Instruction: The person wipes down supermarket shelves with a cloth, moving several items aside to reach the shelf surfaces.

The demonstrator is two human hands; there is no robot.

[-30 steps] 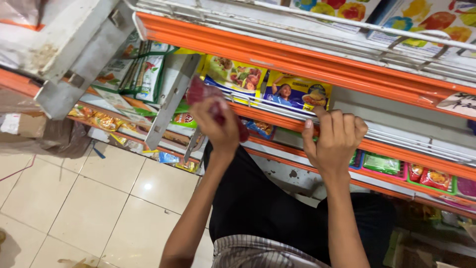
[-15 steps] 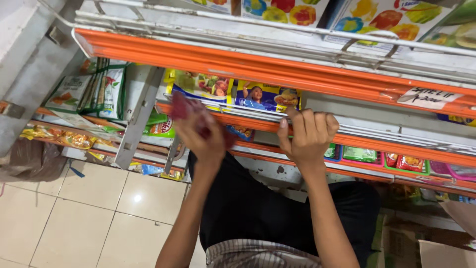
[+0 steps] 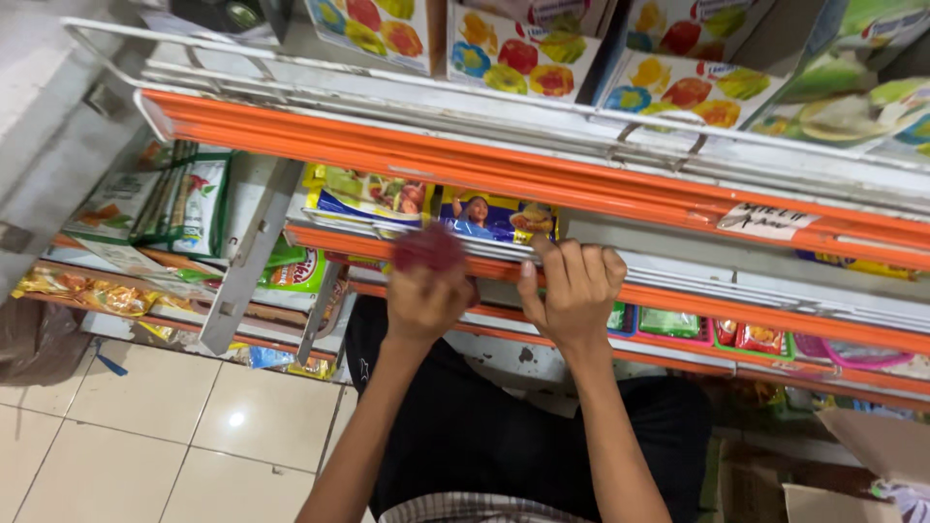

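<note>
While both arms reach up from below, the left hand point(image 3: 426, 295) is closed in a fist round a small dark-red thing point(image 3: 429, 248), blurred, so its kind can't be told; it sits at the front lip of the middle orange shelf edge point(image 3: 678, 295), just below the yellow-and-blue flat packets point(image 3: 426, 205) lying on that shelf. Right hand point(image 3: 573, 291) is beside it, close but apart, fingers point(image 3: 581, 260) curled over the same orange edge and its white wire rail, gripping the edge, nothing else in it. Above, a 2nd orange metal shelf front point(image 3: 465, 165) w/ a white wire guard point(image 3: 387, 82) runs across at a slant, carrying glossy cardboard boxes printed w/ fruit pics point(image 3: 504, 48); a small handwritten paper tag point(image 3: 768, 221) is stuck on the orange strip to the right. That upper shelf overhangs the hands & hides much of the row behind. Left side: grey slotted metal upright point(image 3: 254, 254), green & white soft sachets point(image 3: 189, 199) standing in a bunch, crinkly yellow-orange foil packs point(image 3: 97, 291) lower down. Right, under the hands: small green & red packs in pink-edged trays point(image 3: 717, 329). Floor is shiny cream tile point(image 3: 145, 426); brown cardboard box point(image 3: 852, 465) at bottom right corner. Person's black top fills the space betw. the forearms.
</note>
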